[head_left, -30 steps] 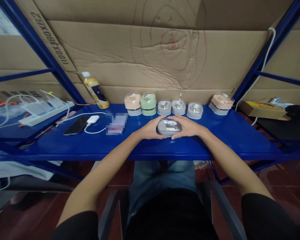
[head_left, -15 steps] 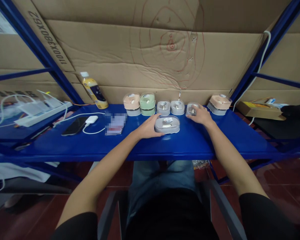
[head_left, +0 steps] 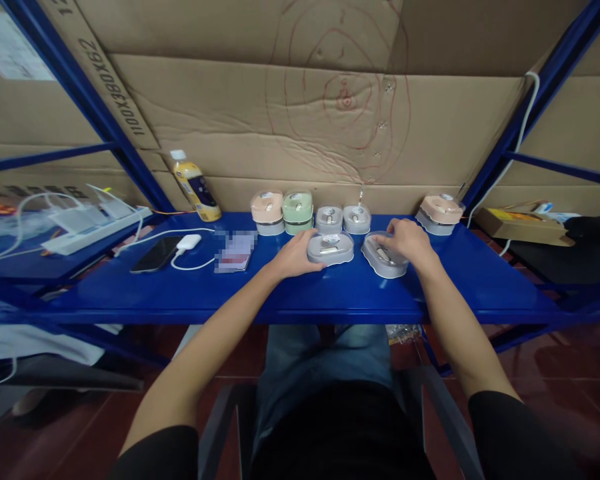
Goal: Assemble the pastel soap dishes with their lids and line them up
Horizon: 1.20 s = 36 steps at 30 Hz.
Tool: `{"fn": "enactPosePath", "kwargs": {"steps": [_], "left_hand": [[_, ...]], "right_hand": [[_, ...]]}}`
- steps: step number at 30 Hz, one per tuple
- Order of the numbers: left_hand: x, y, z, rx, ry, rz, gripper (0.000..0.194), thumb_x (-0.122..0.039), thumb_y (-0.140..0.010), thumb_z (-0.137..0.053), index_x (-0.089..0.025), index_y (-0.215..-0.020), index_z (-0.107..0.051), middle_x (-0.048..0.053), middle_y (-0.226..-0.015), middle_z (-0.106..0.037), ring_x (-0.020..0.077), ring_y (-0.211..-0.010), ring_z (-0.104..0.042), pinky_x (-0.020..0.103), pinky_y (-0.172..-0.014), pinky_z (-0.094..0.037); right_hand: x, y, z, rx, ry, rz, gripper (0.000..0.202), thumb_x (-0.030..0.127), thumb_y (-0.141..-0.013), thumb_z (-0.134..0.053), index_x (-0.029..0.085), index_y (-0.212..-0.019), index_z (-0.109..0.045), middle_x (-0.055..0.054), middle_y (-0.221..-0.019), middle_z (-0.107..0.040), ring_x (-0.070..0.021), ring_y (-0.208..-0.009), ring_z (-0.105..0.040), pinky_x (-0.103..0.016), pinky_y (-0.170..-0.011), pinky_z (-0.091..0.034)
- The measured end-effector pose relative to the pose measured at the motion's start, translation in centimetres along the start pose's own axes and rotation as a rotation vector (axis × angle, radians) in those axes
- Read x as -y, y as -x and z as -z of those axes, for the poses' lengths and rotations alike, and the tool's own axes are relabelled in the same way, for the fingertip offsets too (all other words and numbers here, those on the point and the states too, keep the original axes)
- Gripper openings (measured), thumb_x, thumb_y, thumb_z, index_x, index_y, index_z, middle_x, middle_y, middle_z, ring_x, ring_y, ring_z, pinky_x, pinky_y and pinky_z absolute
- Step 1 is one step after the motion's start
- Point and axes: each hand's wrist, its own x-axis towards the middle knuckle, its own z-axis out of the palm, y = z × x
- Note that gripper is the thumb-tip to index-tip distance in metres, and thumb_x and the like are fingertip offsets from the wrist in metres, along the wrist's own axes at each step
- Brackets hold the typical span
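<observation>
My left hand (head_left: 298, 257) holds the left side of a grey oval box (head_left: 331, 249) with a clear lid, flat on the blue table (head_left: 280, 293). A second grey box (head_left: 386, 261) lies to its right, turned at an angle, with my right hand (head_left: 405, 239) gripping its far right side; some of those fingertips are hidden. Behind the left one stand two smaller-looking grey boxes (head_left: 329, 219) (head_left: 357, 219). Left of these are a green-lidded box (head_left: 298, 211) and a peach-lidded box (head_left: 267, 212). Another peach-lidded box (head_left: 439, 213) sits at the back right.
At the left are a yellow bottle (head_left: 199, 190), a black phone (head_left: 156, 255), a white charger (head_left: 189, 244) with its cable, and a blurred-out flat item (head_left: 236, 251). A power strip (head_left: 95, 230) lies farther left. Blue shelf posts and cardboard enclose the back.
My right hand has brought its grey box from the back row nearer to the front, now beside the other one and angled. My left hand keeps its hold. The view has shifted slightly.
</observation>
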Motion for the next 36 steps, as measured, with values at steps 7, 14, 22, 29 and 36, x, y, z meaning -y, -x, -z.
{"fn": "enactPosePath", "kwargs": {"steps": [7, 14, 22, 29, 36], "left_hand": [[-0.5, 0.2, 0.2, 0.030, -0.029, 0.001, 0.096, -0.053, -0.076, -0.084, -0.019, -0.156, -0.043, 0.020, -0.159, -0.052, 0.0445, -0.148, -0.053, 0.061, -0.124, -0.043], [-0.2, 0.1, 0.0, 0.015, -0.019, 0.003, 0.098, -0.052, -0.075, -0.084, -0.017, -0.157, -0.042, 0.022, -0.160, -0.052, 0.0445, -0.149, -0.051, 0.060, -0.124, -0.042], [-0.1, 0.1, 0.2, 0.019, 0.006, -0.028, 0.093, -0.051, -0.077, -0.085, -0.019, -0.155, -0.046, 0.020, -0.159, -0.053, 0.0439, -0.147, -0.053, 0.060, -0.123, -0.043], [0.0, 0.0, 0.1, 0.026, 0.016, -0.042, 0.092, -0.053, -0.078, -0.084, -0.018, -0.154, -0.046, 0.022, -0.158, -0.054, 0.0450, -0.148, -0.053, 0.062, -0.123, -0.044], [-0.4, 0.0, 0.4, 0.047, -0.013, -0.030, 0.093, -0.053, -0.080, -0.082, -0.016, -0.156, -0.043, 0.022, -0.161, -0.052, 0.0443, -0.149, -0.051, 0.060, -0.124, -0.044]], "right_hand": [[0.0, 0.2, 0.0, 0.044, -0.045, -0.039, 0.081, 0.079, -0.094, -0.060, 0.015, -0.144, -0.063, -0.027, -0.142, -0.065, -0.0438, -0.124, -0.070, -0.050, -0.097, -0.056], [0.2, 0.2, 0.2, 0.298, 0.058, 0.024, 0.104, 0.083, -0.072, -0.079, 0.021, -0.153, -0.055, -0.025, -0.144, -0.065, -0.0458, -0.125, -0.069, -0.050, -0.093, -0.059], [-2.4, -1.8, -0.2, -0.062, 0.112, -0.195, 0.088, 0.075, -0.087, -0.074, 0.008, -0.143, -0.060, -0.035, -0.147, -0.056, -0.0512, -0.141, -0.054, -0.058, -0.110, -0.048], [-3.5, -2.0, 0.1, 0.015, 0.097, -0.253, 0.053, 0.046, -0.091, -0.080, 0.008, -0.127, -0.075, -0.030, -0.126, -0.073, -0.0439, -0.120, -0.071, -0.050, -0.097, -0.056], [-4.1, -5.0, -1.7, -0.054, 0.142, -0.247, 0.045, 0.041, -0.096, -0.072, 0.009, -0.127, -0.076, -0.028, -0.129, -0.074, -0.0414, -0.121, -0.073, -0.047, -0.096, -0.059]]}}
